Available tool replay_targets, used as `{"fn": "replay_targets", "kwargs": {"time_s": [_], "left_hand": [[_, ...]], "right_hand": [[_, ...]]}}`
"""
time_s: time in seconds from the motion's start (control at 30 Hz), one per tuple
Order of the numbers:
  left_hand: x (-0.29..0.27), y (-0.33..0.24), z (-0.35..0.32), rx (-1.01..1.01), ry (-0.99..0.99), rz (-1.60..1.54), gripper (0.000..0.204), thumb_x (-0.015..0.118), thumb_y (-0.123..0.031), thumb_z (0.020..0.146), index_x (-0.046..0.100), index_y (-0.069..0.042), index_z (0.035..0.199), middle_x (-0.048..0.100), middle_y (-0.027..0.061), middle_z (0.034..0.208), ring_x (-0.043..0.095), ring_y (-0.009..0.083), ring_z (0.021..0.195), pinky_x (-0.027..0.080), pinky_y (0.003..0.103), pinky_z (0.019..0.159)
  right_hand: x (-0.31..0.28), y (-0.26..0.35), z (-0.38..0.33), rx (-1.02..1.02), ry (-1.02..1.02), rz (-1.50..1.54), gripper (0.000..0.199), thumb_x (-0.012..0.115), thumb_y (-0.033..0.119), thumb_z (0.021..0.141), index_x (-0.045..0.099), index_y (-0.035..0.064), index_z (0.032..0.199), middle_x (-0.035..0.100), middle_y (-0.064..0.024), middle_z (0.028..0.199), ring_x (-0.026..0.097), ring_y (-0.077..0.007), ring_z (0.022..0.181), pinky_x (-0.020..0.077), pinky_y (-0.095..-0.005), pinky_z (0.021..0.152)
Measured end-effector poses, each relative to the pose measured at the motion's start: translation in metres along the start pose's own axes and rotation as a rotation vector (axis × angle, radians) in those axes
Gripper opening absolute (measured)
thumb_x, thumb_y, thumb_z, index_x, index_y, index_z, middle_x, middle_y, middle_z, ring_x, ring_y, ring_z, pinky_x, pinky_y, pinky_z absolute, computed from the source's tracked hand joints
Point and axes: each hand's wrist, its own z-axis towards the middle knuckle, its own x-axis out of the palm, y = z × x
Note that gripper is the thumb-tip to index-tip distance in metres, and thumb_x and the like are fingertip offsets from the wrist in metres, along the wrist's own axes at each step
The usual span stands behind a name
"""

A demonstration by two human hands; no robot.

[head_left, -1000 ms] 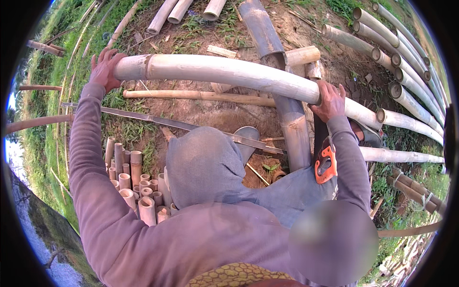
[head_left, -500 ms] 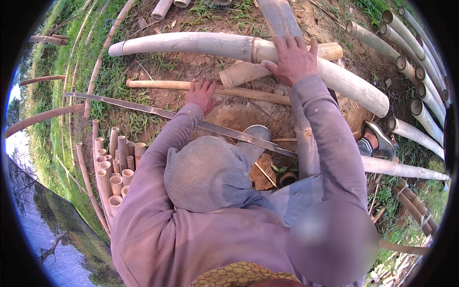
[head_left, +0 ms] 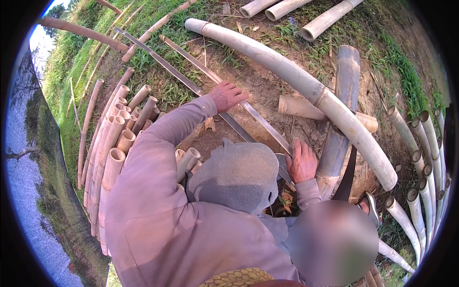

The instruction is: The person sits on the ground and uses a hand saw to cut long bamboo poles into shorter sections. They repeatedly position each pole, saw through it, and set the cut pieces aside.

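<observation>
Both my hands are on a slender split bamboo strip (head_left: 260, 119) that slants across the ground ahead of me. My left hand (head_left: 228, 97) is closed round its middle, palm down. At the strip's near end, my right hand (head_left: 303, 161) has its thumb and forefinger on either side of it. A second long, flat grey strip (head_left: 177, 74) runs beside it, passing under my left forearm. To the right, a thick pale bamboo pole (head_left: 306, 88) rests across a short bamboo piece (head_left: 296, 106) and a dark bamboo post (head_left: 348, 71), untouched by my hands.
My bent knee (head_left: 234, 179) in grey cloth rises between my arms. Upright cut bamboo tubes (head_left: 114, 165) crowd the left side. More bamboo poles (head_left: 406, 220) lie along the right, and others (head_left: 330, 21) at the far side. A dark, blade-like piece (head_left: 347, 177) lies beside the post.
My right hand has left the thick pole and come down to the bamboo strip's near end. My left hand stays on the strip, which now slants more steeply in the turned view.
</observation>
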Motion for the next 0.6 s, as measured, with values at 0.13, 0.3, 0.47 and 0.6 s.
{"fn": "replay_targets", "kwargs": {"time_s": [0.13,0.3,0.47,0.6], "left_hand": [[-0.041,0.022,0.023,-0.241,0.14,-0.117,0.041,0.08,-0.037,0.085,0.06,-0.013,0.11,0.068,0.006,0.107,0.069,0.03,0.099,0.053,0.044,0.092],[-0.038,0.048,0.05,-0.147,-0.266,0.001,0.052,0.089,-0.031,0.079,0.066,-0.013,0.123,0.069,0.006,0.119,0.066,0.0267,0.12,0.048,0.049,0.114],[-0.017,0.069,0.061,-0.231,-0.239,-0.025,0.063,0.088,-0.026,0.082,0.065,-0.02,0.141,0.067,0.0058,0.139,0.059,0.0264,0.138,0.039,0.052,0.125],[-0.015,0.089,0.06,-0.259,-0.165,-0.111,0.063,0.086,-0.022,0.086,0.062,-0.021,0.145,0.066,0.0076,0.142,0.057,0.0297,0.14,0.041,0.05,0.125]], "right_hand": [[-0.017,-0.003,0.007,0.046,-0.092,-0.132,0.045,0.081,0.022,0.081,0.065,0.0062,0.121,0.065,-0.0107,0.104,0.067,-0.0325,0.098,0.0536,-0.0442,0.084],[-0.041,-0.009,0.045,-0.011,-0.231,0.073,0.048,0.084,0.023,0.083,0.064,0.0096,0.125,0.063,-0.0111,0.094,0.069,-0.0331,0.083,0.0562,-0.0459,0.071],[-0.048,-0.026,0.082,0.044,-0.113,0.086,0.059,0.087,0.025,0.082,0.062,0.0138,0.134,0.063,-0.0111,0.105,0.072,-0.0362,0.089,0.0594,-0.0472,0.073],[-0.049,-0.027,0.108,-0.026,-0.148,0.115,0.056,0.086,0.024,0.083,0.065,0.0148,0.134,0.063,-0.0101,0.105,0.072,-0.0353,0.088,0.0589,-0.0476,0.073]]}}
